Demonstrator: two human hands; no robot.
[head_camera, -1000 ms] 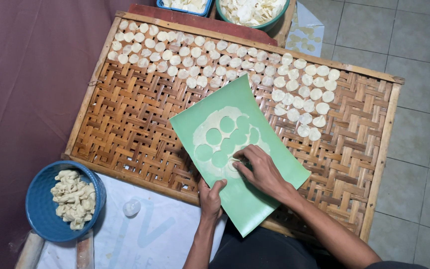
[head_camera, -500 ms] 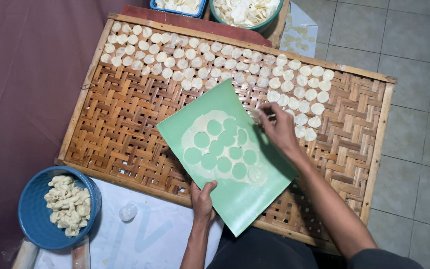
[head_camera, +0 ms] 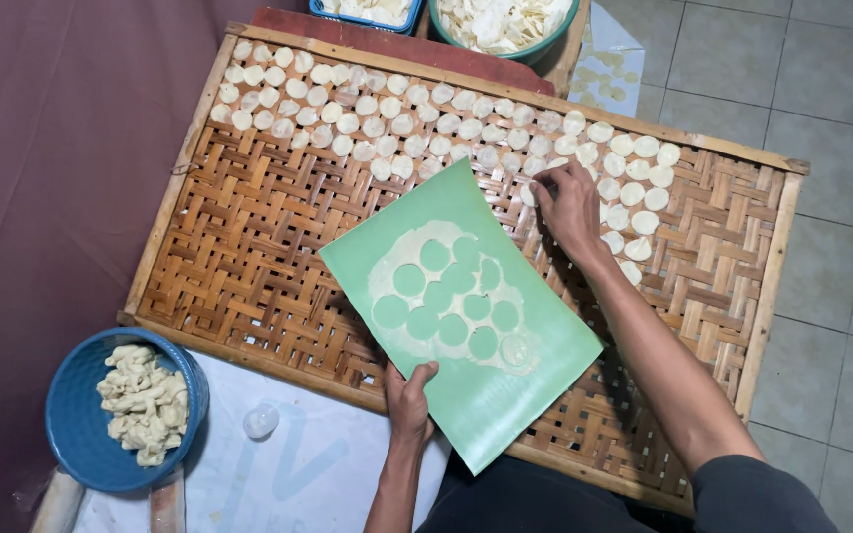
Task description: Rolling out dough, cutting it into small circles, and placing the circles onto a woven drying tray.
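A green plastic sheet [head_camera: 535, 380] lies across a woven bamboo tray [head_camera: 249, 266]. On the sheet is a thin layer of pale dough [head_camera: 387, 281] with several round holes cut out of it. My left hand [head_camera: 409, 395] pinches the sheet's near edge. My right hand [head_camera: 570, 202] reaches past the sheet's far corner, fingertips down on the tray among the rows of small white dough discs [head_camera: 367, 109], a disc seemingly under them. The discs cover the tray's far side and right part.
A blue bowl [head_camera: 71, 434] with dough scraps stands at the lower left on a white surface, next to a small clear cup [head_camera: 261, 421]. Beyond the tray sit a teal bowl [head_camera: 502, 22] and a blue tub [head_camera: 367, 10] of white pieces. Grey floor tiles lie to the right.
My right hand has moved from the dough on the sheet up and right to the rows of discs. The sheet has shifted slightly. My left hand still holds the sheet's edge.
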